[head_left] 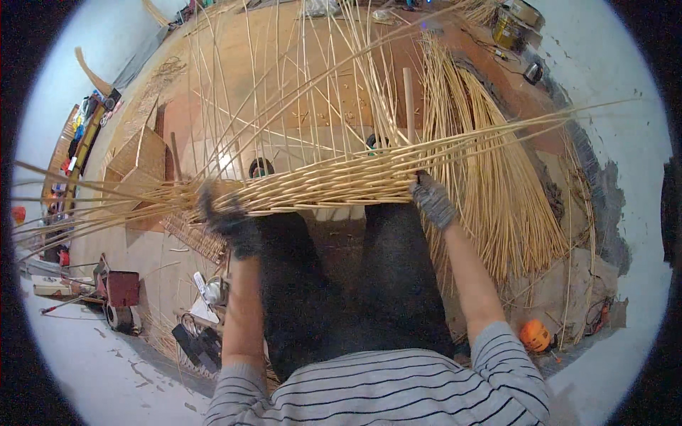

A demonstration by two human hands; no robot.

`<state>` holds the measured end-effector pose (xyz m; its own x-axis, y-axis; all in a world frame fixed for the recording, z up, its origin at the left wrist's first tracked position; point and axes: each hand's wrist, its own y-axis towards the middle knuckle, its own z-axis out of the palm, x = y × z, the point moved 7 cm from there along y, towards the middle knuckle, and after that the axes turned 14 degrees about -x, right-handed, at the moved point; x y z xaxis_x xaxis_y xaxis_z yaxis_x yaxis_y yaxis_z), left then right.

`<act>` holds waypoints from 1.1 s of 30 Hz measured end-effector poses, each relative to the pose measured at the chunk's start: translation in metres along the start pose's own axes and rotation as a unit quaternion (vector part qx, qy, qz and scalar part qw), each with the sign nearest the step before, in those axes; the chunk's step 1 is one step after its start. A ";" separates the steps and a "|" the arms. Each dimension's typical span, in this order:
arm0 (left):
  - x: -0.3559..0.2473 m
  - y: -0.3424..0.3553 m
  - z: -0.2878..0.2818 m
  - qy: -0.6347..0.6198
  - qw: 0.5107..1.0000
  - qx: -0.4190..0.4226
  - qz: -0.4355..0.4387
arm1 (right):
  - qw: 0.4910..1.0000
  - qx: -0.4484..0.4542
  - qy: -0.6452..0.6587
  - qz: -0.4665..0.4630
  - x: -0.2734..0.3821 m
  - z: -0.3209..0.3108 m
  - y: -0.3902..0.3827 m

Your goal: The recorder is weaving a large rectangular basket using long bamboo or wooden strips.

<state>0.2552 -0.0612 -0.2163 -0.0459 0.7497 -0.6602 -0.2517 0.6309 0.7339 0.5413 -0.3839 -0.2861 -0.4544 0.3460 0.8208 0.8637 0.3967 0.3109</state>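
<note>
A half-woven wicker panel [334, 182] of pale rods lies crosswise above my knees. Long upright rods fan away from its far side, and loose rod ends stick out past both its ends. At its right part, my right hand [433, 201] in a grey glove is closed on the near edge, fingertips against the weave. My left hand [233, 221], in a dark grey glove, is at the left end where the rods spread. Motion smears its fingers, so their grip cannot be made out.
A large bundle of rods [497, 192] lies on the floor at the right. An orange round object [536, 335] sits at lower right. A wooden stick [408, 106] stands behind the panel. On the left are a woven basket-like piece [138, 167] and a small wheeled machine [121, 291].
</note>
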 end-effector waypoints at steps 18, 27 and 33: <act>-0.141 -0.203 0.206 0.038 0.730 0.643 0.229 | 0.906 -0.077 -0.308 -0.279 0.059 -0.024 0.026; -0.142 -0.211 0.220 -0.029 0.819 0.492 0.294 | 0.971 -0.209 0.086 -0.075 0.016 -0.140 0.025; -0.164 -0.218 0.232 0.010 0.803 0.429 0.414 | 0.875 -0.095 -0.294 0.372 -0.281 -0.256 -0.184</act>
<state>0.5422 -0.2751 -0.2310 0.1283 0.9852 0.1138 0.6312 -0.1697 0.7569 0.5655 -0.7719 -0.4509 0.2650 0.8484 0.4583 0.9632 -0.2550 -0.0848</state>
